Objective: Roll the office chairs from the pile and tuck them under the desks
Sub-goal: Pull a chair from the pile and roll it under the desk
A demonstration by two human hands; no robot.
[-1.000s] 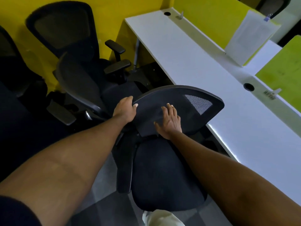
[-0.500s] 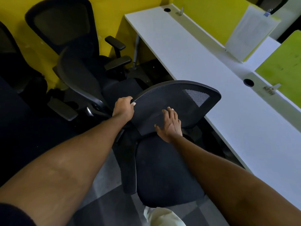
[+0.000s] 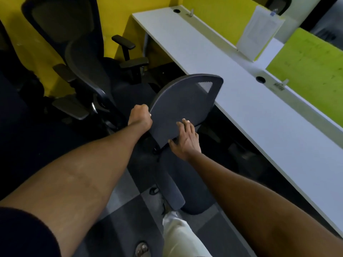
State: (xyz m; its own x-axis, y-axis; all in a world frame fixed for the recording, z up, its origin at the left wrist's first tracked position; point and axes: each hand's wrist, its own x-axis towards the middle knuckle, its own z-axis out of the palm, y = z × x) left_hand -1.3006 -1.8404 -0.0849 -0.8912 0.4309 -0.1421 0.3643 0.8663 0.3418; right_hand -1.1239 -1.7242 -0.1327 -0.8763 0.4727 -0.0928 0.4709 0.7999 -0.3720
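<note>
Left hand [image 3: 140, 116]: fingers curled tight on left rim of chair backrest [image 3: 185, 97]. Right hand [image 3: 185, 139]: fingers straight, flat on mesh; thumb possibly hooked under lower edge. Chair just beside white surface [image 3: 259, 127]; other chairs [image 3: 83, 75] piled at left.

The scene was recorded by a single wide-angle camera worn on the person's head and directed forward and steeply downward. The left hand [image 3: 140, 115] and right hand [image 3: 185, 138] were framed near the centre, close below the lens, on the chair backrest [image 3: 185, 101]. The white desk [image 3: 259, 117] was caught along the right and the piled chairs [image 3: 83, 71] at upper left.
</note>
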